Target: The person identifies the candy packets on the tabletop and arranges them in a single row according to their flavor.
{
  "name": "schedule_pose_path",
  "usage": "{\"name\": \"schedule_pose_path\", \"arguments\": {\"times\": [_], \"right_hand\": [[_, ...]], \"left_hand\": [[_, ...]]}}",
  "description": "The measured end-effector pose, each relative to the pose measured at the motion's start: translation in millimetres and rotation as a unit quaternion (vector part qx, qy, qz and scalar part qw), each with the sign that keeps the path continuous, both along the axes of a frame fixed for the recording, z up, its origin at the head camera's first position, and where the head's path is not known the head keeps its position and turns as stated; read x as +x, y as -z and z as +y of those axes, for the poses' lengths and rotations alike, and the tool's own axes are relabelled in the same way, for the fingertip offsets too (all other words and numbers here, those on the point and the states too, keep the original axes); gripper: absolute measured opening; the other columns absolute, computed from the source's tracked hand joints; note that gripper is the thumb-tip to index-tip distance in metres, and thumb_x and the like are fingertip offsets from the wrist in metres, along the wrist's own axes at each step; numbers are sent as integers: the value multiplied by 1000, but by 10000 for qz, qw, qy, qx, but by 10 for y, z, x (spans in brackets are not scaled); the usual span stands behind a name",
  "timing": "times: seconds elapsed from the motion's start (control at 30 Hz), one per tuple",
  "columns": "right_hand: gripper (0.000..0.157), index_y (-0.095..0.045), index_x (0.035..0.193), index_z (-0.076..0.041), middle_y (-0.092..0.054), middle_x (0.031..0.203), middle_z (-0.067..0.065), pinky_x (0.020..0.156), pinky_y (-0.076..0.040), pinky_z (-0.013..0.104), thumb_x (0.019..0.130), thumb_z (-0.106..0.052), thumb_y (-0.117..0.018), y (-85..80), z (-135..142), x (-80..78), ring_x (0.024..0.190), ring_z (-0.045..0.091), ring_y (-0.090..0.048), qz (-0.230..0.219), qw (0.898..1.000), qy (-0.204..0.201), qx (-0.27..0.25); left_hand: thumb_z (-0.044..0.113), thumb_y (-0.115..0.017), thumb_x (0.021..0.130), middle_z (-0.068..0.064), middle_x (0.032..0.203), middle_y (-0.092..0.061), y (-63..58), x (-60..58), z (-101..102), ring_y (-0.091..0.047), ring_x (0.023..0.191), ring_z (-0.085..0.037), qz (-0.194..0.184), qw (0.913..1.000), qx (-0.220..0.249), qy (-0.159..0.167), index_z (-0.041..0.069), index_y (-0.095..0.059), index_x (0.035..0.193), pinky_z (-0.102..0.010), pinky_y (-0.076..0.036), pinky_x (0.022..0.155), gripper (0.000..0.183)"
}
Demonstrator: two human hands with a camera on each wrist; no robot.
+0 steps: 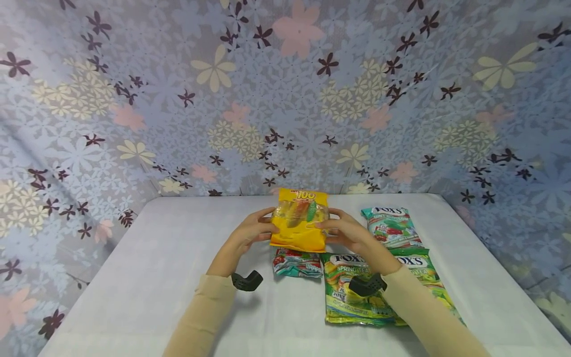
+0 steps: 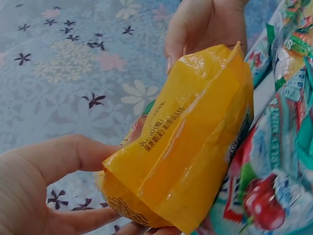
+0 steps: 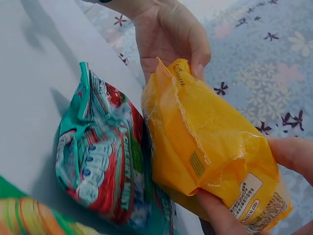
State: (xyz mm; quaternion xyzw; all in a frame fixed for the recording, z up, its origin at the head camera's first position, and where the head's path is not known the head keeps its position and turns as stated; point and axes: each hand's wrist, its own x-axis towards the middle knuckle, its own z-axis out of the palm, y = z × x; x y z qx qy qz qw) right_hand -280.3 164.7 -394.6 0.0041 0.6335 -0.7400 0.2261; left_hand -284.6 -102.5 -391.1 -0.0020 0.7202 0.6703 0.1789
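A yellow candy bag (image 1: pixel 299 235) with a clear window is held up between both hands. My left hand (image 1: pixel 255 229) grips its left side, thumb on the front. On the opposite side my right hand (image 1: pixel 345 229) grips it the same way. Both wrist views show the yellow bag's (image 2: pixel 186 137) printed edge, fingers underneath and thumb on top. Just below it in the head view lies a teal and red candy bag (image 1: pixel 297 264), partly hidden by the yellow one. In the right wrist view this teal bag (image 3: pixel 105 156) sits beside the yellow bag.
On the right of the white table (image 1: pixel 178 233) lie two green Fox's spring tea bags (image 1: pixel 357 302), side by side and partly under the right forearm. Behind them is a teal Fox's bag (image 1: pixel 392 228). A floral cloth (image 1: pixel 285 99) hangs behind the table.
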Motion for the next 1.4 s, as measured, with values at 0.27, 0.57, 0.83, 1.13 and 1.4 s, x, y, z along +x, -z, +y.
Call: {"name": "schedule_pose_path", "arguments": {"times": [0.27, 0.57, 0.83, 1.13, 1.4], "right_hand": [[85, -3, 155, -10, -21, 152, 24, 103, -37, 53, 93, -7, -62, -6, -189, -52, 137, 39, -30, 95, 9999, -47, -37], [84, -10, 153, -12, -10, 157, 19, 98, -42, 52, 90, -6, -66, -26, -481, -82, 128, 38, -42, 318, 9994, -23, 128], [86, -18, 150, -14, -24, 152, 17, 87, -52, 45, 85, -6, -73, -48, -791, -147, 120, 35, -50, 174, 9996, 55, 227], [87, -22, 150, -11, -27, 150, 16, 83, -54, 44, 82, -9, -76, 8, -1138, -208, 120, 34, -51, 224, 9987, -17, 456], [88, -23, 149, -11, -39, 142, 16, 83, -54, 42, 80, -9, -77, 31, -1474, -305, 116, 31, -54, 203, 9993, -80, 303]], "left_hand": [[0, -69, 82, -19, 145, -42, 8, -3, -178, -55, 114, -30, 116, 9999, 54, -104, 13, -37, 149, -39, -50, 92, 76], [-4, -66, 81, -18, 147, -39, -23, 28, -388, -50, 120, -32, 170, 9993, -53, -316, 13, -34, 150, -44, -45, 98, 78], [0, -65, 82, -20, 149, -35, -49, 33, -684, -46, 125, -34, 122, 9986, -345, -370, 12, -29, 152, -45, -41, 103, 80], [-1, -62, 82, -23, 149, -33, -43, 92, -969, -48, 120, -33, 136, 9979, -429, -460, 9, -25, 153, -45, -42, 102, 80], [-2, -58, 83, -24, 148, -34, -35, 81, -1230, -47, 121, -34, 97, 9943, -219, -1039, 10, -27, 153, -45, -38, 105, 77]]}}
